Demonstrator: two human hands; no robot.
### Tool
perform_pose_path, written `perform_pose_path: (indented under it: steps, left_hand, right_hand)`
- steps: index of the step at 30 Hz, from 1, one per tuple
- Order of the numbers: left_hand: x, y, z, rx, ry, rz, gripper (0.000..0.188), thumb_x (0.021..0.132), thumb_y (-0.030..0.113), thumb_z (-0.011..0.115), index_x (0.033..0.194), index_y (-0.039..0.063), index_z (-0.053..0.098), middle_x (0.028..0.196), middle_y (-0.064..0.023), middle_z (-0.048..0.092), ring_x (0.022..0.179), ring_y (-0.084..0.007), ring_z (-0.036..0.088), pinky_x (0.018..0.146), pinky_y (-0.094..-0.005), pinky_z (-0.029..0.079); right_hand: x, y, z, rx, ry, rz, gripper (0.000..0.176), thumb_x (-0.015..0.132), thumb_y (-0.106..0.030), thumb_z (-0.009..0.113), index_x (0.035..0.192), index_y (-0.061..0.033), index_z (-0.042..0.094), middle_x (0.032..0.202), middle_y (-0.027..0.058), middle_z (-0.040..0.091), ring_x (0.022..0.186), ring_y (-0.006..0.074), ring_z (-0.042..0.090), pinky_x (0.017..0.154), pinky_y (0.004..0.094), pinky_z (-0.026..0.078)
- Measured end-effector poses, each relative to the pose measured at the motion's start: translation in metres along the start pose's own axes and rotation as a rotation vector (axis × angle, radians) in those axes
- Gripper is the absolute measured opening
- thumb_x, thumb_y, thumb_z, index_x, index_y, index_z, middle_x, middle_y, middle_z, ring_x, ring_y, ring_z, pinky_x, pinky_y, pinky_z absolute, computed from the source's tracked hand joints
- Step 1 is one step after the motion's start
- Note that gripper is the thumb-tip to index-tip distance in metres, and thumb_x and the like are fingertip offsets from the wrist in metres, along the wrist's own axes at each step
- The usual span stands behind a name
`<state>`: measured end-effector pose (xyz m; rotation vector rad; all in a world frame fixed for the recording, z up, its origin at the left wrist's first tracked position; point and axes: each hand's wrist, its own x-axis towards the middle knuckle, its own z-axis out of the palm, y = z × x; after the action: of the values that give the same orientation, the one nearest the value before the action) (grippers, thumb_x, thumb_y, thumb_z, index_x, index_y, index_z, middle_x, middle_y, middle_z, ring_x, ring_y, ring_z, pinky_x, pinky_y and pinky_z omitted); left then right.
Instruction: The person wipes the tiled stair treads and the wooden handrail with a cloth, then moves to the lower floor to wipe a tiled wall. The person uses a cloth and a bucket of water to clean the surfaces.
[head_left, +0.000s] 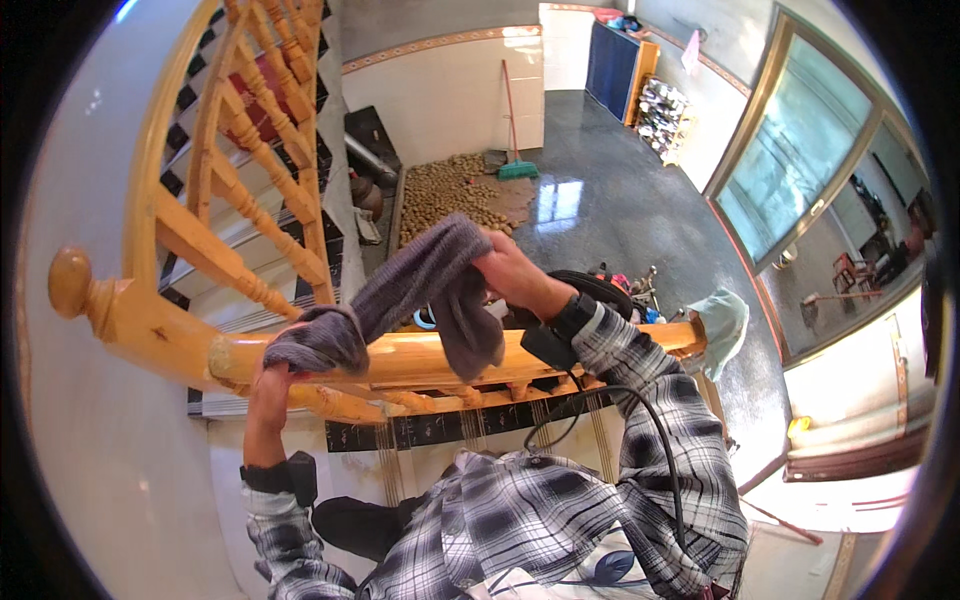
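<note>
A grey-purple knitted cloth (420, 274) stretches between my two hands above a varnished wooden stair handrail (405, 360). My left hand (276, 375) is at the rail's left part, with the bunched end of the cloth over it; most of its fingers are hidden under the fabric. My right hand (517, 274) pinches the other part of the cloth, higher and to the right, and a loose end hangs down in front of the rail. Black bands with small boxes sit on both wrists, and a black cable runs along the right sleeve.
A round newel knob (69, 281) and balusters rise at left beside the stairs. A pale green cloth (720, 330) hangs on the rail's right end. Below lie a heap of potato-like round items (442, 196), a green broom (517, 169) and a shoe rack (664, 112).
</note>
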<state>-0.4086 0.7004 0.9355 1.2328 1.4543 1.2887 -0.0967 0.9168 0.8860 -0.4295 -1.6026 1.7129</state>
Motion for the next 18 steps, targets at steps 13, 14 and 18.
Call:
perform_pose_path:
  steps: [13, 14, 18]
  left_hand:
    - [0.029, 0.0, 0.086, -0.121, 0.024, 0.216, 0.097, 0.066, -0.006, 0.074, 0.151, 0.009, 0.03, 0.14, -0.0077, 0.044, 0.129, -0.0186, 0.045, 0.108, -0.0327, 0.04]
    - [0.027, -0.005, 0.079, -0.098, 0.06, 0.256, 0.099, 0.066, -0.005, 0.076, 0.152, 0.008, 0.029, 0.14, -0.0076, 0.044, 0.129, -0.0186, 0.045, 0.107, -0.0325, 0.04]
    - [0.019, -0.025, 0.039, 0.039, 0.16, 0.12, 0.074, 0.075, -0.003, 0.073, 0.142, 0.006, 0.043, 0.132, -0.0072, 0.053, 0.121, -0.0176, 0.052, 0.101, -0.0311, 0.045]
  right_hand:
    - [0.044, -0.014, 0.118, -0.384, -0.24, -0.511, 0.08, 0.067, 0.003, 0.074, 0.139, -0.0058, 0.041, 0.113, 0.0198, 0.06, 0.103, 0.0366, 0.059, 0.092, 0.0411, 0.047]
    - [0.044, -0.011, 0.122, -0.387, -0.259, -0.529, 0.084, 0.066, 0.003, 0.075, 0.141, -0.0058, 0.039, 0.115, 0.021, 0.059, 0.105, 0.0389, 0.057, 0.094, 0.0422, 0.046]
    - [0.036, 0.002, 0.123, -0.5, -0.386, -0.6, 0.095, 0.066, -0.007, 0.079, 0.148, -0.0081, 0.032, 0.131, 0.0212, 0.05, 0.115, 0.0379, 0.051, 0.098, 0.0424, 0.043]
